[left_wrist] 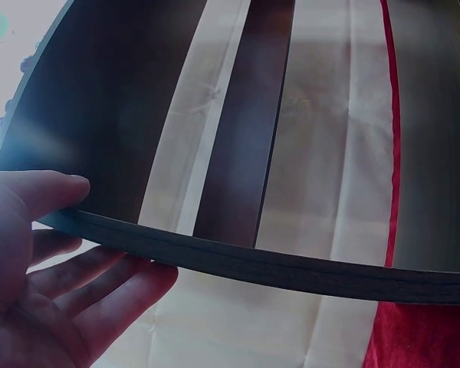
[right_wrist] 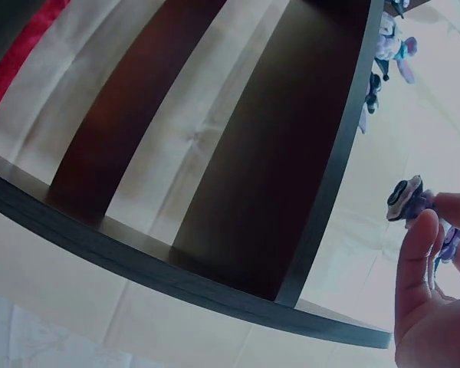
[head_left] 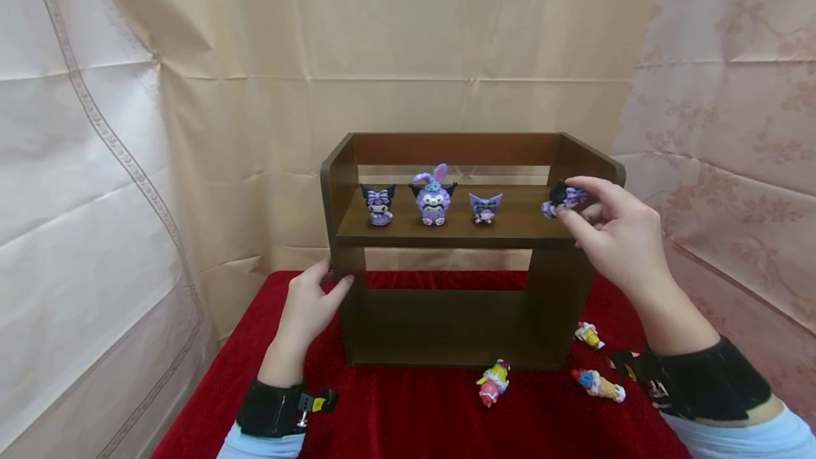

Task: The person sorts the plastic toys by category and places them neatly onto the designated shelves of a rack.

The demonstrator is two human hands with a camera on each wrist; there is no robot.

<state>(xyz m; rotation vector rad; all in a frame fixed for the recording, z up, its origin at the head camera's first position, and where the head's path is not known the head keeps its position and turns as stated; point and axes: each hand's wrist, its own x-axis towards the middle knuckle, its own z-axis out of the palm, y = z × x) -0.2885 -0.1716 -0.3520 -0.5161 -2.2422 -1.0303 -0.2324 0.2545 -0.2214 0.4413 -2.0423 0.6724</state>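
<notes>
My right hand (head_left: 621, 236) pinches a small black-and-purple figurine (head_left: 561, 198) between thumb and fingers, at the right end of the upper shelf. In the right wrist view the figurine (right_wrist: 405, 201) is held tilted, its base out past the fingertips. With my left hand (head_left: 309, 303) I grip the left side panel of the brown wooden shelf (head_left: 427, 239); in the left wrist view the thumb lies inside the panel edge (left_wrist: 215, 255) and the fingers outside. On the upper shelf stand a black-eared figurine (head_left: 379, 205), a purple bunny-eared figurine (head_left: 433, 200) and a small purple figurine (head_left: 485, 208).
The shelf stands on a red velvet cloth (head_left: 408, 416). Ice-cream-like figures lie around its front right: a pink-and-yellow one (head_left: 494, 382), a cone-shaped one (head_left: 599, 385) and a yellow-and-white one (head_left: 589, 335). Beige curtains (head_left: 472, 41) hang behind.
</notes>
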